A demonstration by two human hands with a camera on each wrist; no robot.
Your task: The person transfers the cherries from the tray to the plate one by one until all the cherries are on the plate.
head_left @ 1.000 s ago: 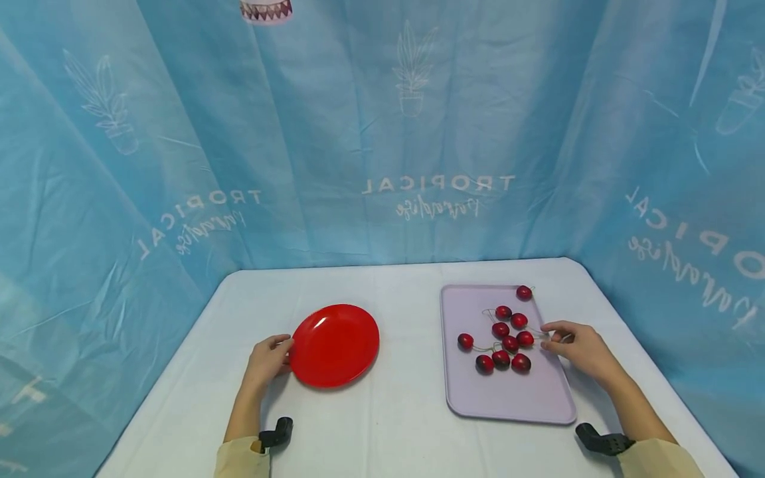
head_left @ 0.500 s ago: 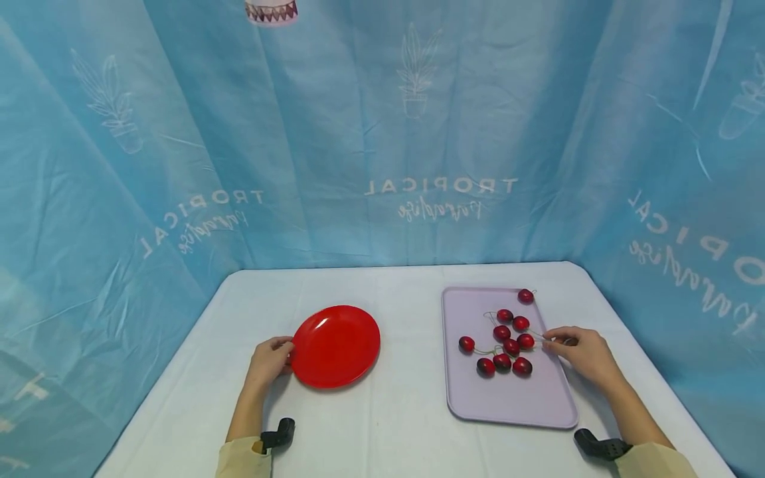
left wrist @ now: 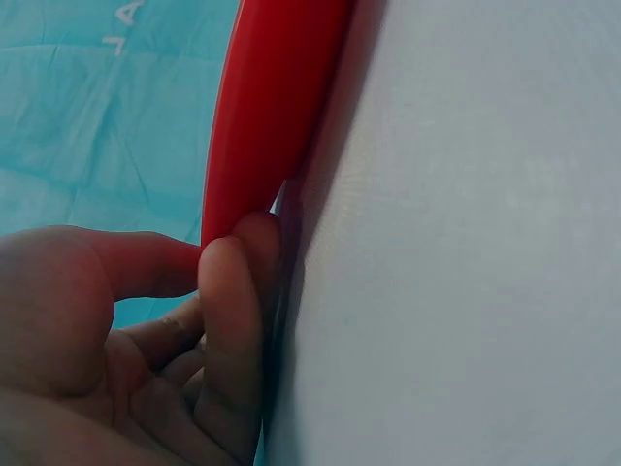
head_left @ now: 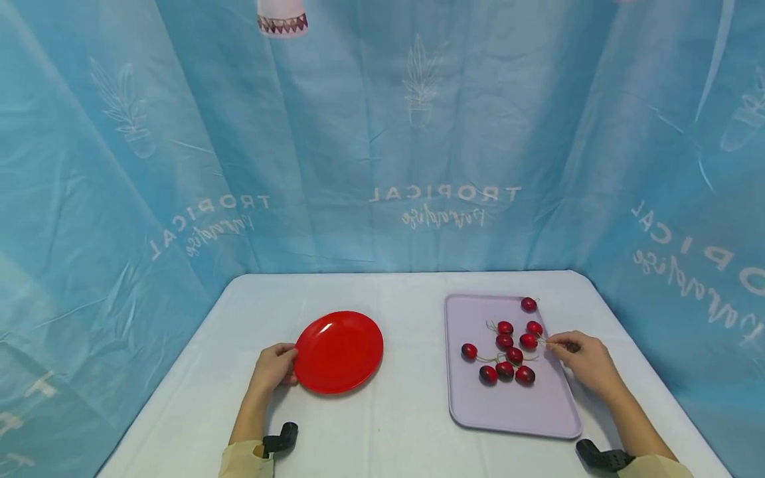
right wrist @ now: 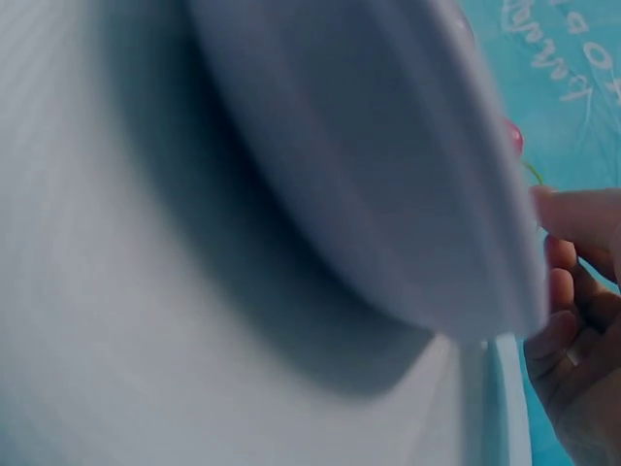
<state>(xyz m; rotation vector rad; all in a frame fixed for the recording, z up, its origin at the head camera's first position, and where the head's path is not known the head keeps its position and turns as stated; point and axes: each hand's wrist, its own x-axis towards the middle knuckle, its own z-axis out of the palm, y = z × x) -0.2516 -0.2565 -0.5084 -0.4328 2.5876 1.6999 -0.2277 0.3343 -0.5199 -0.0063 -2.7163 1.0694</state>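
Table (head_left: 412, 398) (white, round-cornered): 1 red plate (head_left: 339, 352) left, 1 lilac tray (head_left: 508, 411) right.

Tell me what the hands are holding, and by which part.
The left hand grips the red plate by its left edge. The right hand pinches a cherry by its stem; whether a second stem is caught too, I cannot tell.

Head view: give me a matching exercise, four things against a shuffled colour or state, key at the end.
Things:
1. plate
2. tray
3. left hand
4. right hand

Colour or state:
A. pinches a cherry stem
B. lilac, under the cherries
C. grips the plate's edge
D. glossy red

Pairs: 1-D, 2-B, 3-C, 4-A
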